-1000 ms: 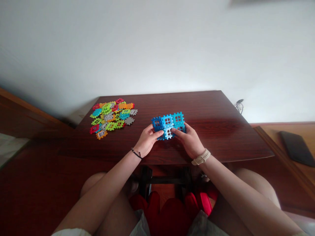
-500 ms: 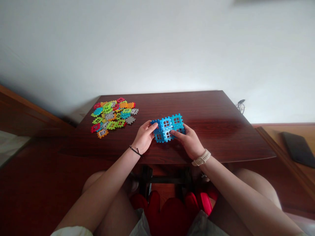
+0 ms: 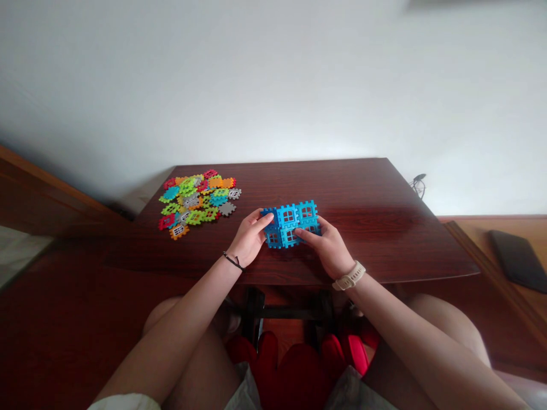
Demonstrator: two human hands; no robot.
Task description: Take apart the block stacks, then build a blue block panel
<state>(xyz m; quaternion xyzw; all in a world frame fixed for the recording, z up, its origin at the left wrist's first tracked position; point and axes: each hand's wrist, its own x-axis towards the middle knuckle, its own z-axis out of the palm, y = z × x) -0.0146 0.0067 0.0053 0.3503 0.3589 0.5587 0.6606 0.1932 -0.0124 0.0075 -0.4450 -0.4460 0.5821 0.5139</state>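
A blue block built from interlocking window tiles (image 3: 290, 223) rests on the dark wooden table (image 3: 376, 228), near its front edge. My left hand (image 3: 248, 239) grips the block's left end, with the thumb laid against its left face. My right hand (image 3: 329, 245) holds the right end, its fingers pressed on the front tiles. A black band circles my left wrist and a pale watch my right wrist.
A pile of loose coloured tiles (image 3: 196, 202) lies at the table's back left. A cable (image 3: 416, 182) hangs off the far right edge. A dark flat object (image 3: 517, 256) lies on a lower wooden surface to the right. A white wall rises behind the table.
The blue block has been turned in my hands and lowered a little toward the table. My left thumb has shifted from the front tile to the block's left face.
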